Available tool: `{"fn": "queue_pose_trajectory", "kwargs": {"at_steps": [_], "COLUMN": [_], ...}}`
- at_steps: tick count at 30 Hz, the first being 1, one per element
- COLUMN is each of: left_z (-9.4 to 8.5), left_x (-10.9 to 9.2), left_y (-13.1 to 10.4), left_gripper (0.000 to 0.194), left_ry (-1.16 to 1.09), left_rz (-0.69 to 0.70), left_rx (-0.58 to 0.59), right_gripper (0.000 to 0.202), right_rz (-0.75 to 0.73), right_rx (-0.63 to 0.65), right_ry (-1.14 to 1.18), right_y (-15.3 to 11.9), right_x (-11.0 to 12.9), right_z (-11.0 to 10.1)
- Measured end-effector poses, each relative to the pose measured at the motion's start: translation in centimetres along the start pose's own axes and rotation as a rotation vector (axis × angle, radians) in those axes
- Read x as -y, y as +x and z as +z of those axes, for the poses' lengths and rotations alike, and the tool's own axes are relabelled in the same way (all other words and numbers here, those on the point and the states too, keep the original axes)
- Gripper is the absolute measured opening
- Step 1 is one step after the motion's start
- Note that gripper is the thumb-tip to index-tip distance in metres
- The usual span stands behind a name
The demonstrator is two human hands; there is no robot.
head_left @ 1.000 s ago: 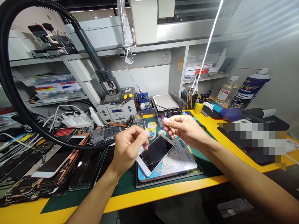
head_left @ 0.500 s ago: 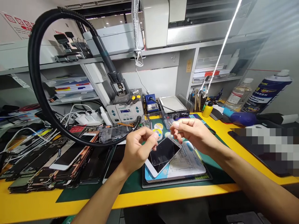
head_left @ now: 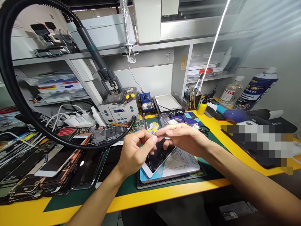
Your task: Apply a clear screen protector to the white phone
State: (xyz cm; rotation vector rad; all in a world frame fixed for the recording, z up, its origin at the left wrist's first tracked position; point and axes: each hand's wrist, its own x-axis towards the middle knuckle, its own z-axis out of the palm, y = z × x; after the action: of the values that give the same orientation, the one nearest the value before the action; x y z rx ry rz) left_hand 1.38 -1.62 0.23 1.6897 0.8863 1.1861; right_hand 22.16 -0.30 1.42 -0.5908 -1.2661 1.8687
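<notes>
A white-framed phone (head_left: 160, 157) with a dark screen lies tilted on a blue and white package (head_left: 182, 164). Above its left part, my left hand (head_left: 138, 149) is closed in a pinch; whatever lies between its fingertips is too small to make out. My right hand (head_left: 182, 135) hovers over the phone's upper edge, its fingers extended toward the left fingertips, which they meet or nearly meet. The package rests on a dark perforated pad (head_left: 174, 183) over a green mat (head_left: 127, 188).
Stacked phones and parts (head_left: 35, 169) cover the left. A black flexible tube (head_left: 25, 113) arches there. Behind stand a grey rework station (head_left: 119, 111), a blue soldering unit (head_left: 147, 105) and a hot plate (head_left: 168, 103). Yellow bottle (head_left: 201, 107) and spray can (head_left: 256, 91) stand right.
My right hand has moved left to my left fingertips, and its fingers have straightened. The view has shifted, so surroundings appear further left.
</notes>
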Motion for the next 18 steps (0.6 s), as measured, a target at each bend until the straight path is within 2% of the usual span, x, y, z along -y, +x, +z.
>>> {"fn": "queue_pose_trajectory", "kwargs": {"at_steps": [11, 18], "left_z": [0.2, 0.17], "left_x": [-0.35, -0.35], "left_y": [0.08, -0.03], "left_gripper": [0.024, 0.023], "left_ry": [0.027, 0.03], "left_rz": [0.025, 0.035], "left_rx": [-0.003, 0.005], "right_gripper": [0.02, 0.015], "right_rz": [0.006, -0.01], "right_rx": [-0.075, -0.066], "right_ry": [0.01, 0.013], "right_y": [0.02, 0.14], "right_x": [-0.02, -0.09], "right_z": [-0.13, -0.08]}}
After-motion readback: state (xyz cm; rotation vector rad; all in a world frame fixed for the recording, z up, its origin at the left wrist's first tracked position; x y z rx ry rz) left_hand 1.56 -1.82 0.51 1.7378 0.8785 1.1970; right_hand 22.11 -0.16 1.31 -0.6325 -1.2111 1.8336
